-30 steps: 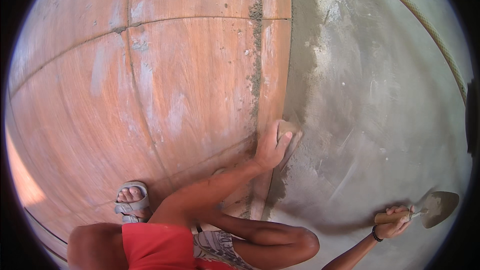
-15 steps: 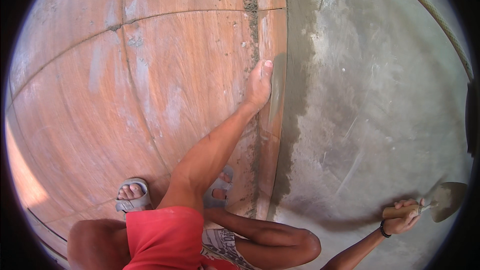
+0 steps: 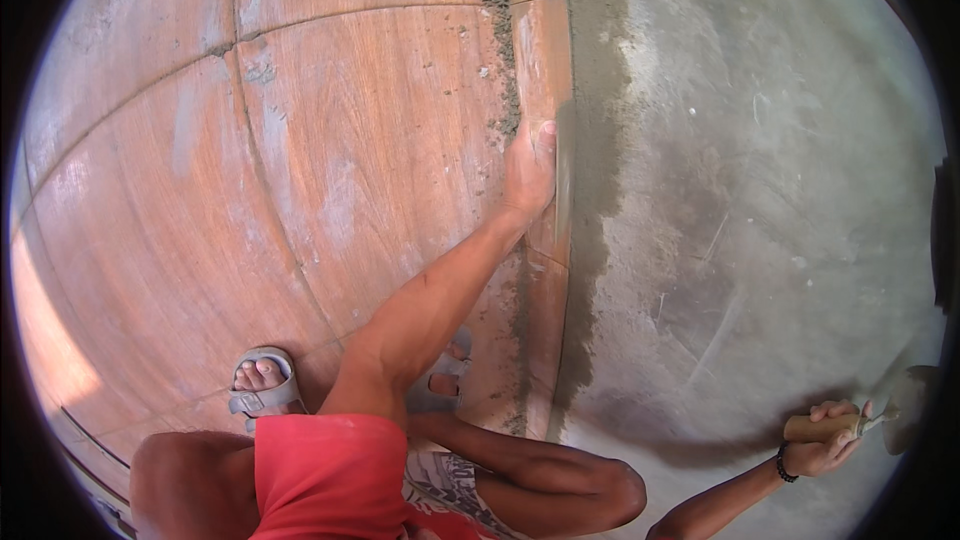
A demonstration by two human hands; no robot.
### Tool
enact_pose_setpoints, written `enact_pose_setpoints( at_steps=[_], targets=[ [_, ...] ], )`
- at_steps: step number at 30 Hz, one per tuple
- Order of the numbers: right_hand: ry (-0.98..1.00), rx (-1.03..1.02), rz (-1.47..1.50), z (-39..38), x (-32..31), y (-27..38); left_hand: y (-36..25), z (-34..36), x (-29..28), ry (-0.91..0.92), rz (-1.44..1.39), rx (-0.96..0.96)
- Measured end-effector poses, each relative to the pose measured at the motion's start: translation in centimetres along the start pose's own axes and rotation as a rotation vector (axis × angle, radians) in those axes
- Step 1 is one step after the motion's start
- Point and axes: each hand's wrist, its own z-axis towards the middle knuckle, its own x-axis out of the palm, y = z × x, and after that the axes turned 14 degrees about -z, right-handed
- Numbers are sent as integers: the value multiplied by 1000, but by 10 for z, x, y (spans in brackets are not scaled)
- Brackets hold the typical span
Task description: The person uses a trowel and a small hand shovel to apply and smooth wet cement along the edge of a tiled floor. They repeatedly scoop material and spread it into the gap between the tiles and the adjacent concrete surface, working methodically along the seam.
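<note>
My left hand (image 3: 530,175) is closed at the narrow wood-look tile strip (image 3: 540,50), its thumb pointing away from me. A thin flat, smooth plate (image 3: 564,165) shows along its right side, over the tile's outer edge; its kind is unclear, and the fingers beneath are hidden. Out to the right, my right hand (image 3: 825,440) grips a trowel by its wooden handle (image 3: 812,428). The trowel's metal blade (image 3: 908,410) points right, partly lost in the dark rim of the view. A dark band of damp mortar (image 3: 592,140) runs beside the tile strip.
Large wood-look tiles (image 3: 370,140) cover the left side, smeared with grey residue. Crumbly mortar (image 3: 503,50) fills the joint beside the narrow strip. Grey cement surface (image 3: 740,190) spreads to the right. My sandalled foot (image 3: 265,385) stands on the tiles, close to my bent knee (image 3: 610,495).
My left hand has slid slightly nearer along the tile strip and rightward, with the plate. My right hand has moved a little right with the trowel. The view has shifted slightly.
</note>
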Motion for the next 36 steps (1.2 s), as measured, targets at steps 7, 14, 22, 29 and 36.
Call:
enact_pose_setpoints(
  at_steps=[7, 14, 22, 29, 36],
  targets=[
    [22, -18, 138, -2, -10, -13, 29, -44, -4, 17, 4, -46],
    [96, -57, 264, -3, -20, -26, 62, -169, -15, 124, 59, -258],
    [130, -76, 309, -1, -27, -32, 3, -4, 3, -247, 196, -120],
    [92, -98, 278, 0, -15, -22, -12, -115, 59, 148, 243, -128],
    [46, -85, 174, -2, -9, -15, -31, -59, 35, 77, 193, -43]
  ],
)
